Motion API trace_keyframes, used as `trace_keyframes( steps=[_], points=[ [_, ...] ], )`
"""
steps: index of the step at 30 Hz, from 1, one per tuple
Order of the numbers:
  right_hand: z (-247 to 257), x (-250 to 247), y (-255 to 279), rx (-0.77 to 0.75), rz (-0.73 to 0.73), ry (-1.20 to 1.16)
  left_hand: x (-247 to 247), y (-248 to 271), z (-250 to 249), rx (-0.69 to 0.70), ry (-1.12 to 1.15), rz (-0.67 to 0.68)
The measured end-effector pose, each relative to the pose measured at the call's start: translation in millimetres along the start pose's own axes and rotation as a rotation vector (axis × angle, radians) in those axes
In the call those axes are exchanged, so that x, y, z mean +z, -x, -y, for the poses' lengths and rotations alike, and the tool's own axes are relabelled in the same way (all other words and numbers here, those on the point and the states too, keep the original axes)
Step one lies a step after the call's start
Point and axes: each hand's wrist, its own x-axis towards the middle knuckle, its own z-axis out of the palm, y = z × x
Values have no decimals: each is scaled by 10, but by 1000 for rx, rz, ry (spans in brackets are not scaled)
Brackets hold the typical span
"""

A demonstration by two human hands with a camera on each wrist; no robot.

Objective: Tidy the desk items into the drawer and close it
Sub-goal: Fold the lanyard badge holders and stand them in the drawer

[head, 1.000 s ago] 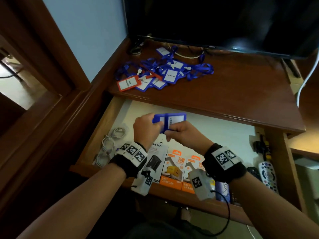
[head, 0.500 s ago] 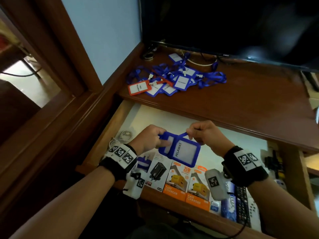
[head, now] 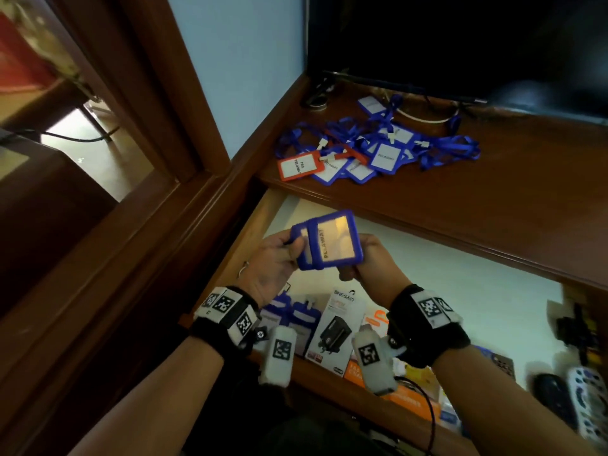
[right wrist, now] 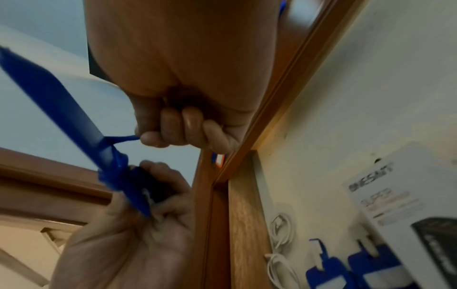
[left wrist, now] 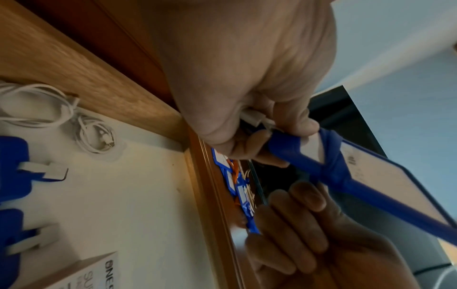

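While both hands hold it above the open wooden drawer (head: 230, 251), the blue plastic badge holder marked PELAWAT (head: 329, 240) stands tilted, its clear face up. The left hand (head: 273, 261) has its fingers (left wrist: 249, 140) clenched round the holder's clip end, where blue lanyard cord (right wrist: 116, 158) is wound. The right hand (head: 368, 258) pinches a strand of that cord in curled fingers (right wrist: 173, 127).

Below, near the drawer's front edge, lie two more blue badge holders (head: 292, 319), a white charger box with a black plug pictured (head: 335, 327) and orange boxes (head: 394, 383); a coiled white cable (left wrist: 61, 117) sits by its left wall. A heap of blue lanyards and badges (head: 371, 149), one red-framed (head: 297, 165), lies at the back left of the brown surface (head: 493, 205), before a dark screen (head: 460, 41).

Half a second ago the holder hung lower between spread hands; now it is raised and the hands are closer together.
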Motion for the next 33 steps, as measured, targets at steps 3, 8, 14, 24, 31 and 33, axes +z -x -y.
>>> trace_keyframes(
  steps=[3,8,14,24,31,33],
  points=[
    [-30,272,-161,42,-29,-94,-131,-77,-37,42,95,-3],
    [-212,658,-363,142,-47,-273,-468,-138,44,97,284,46],
    [-308,885,-458,215,-48,-300,-894,-283,113,63,343,124],
    [-424,565,-659,345,-69,-235,-845,-650,203,-107,191,24],
    [-306,-28,-1291,173,-228,766,-1077,-791,56,-220,-359,-176],
    [-197,-108,-1541,30,-338,960,-1201,-814,-25,-203,-713,-153]
  ],
)
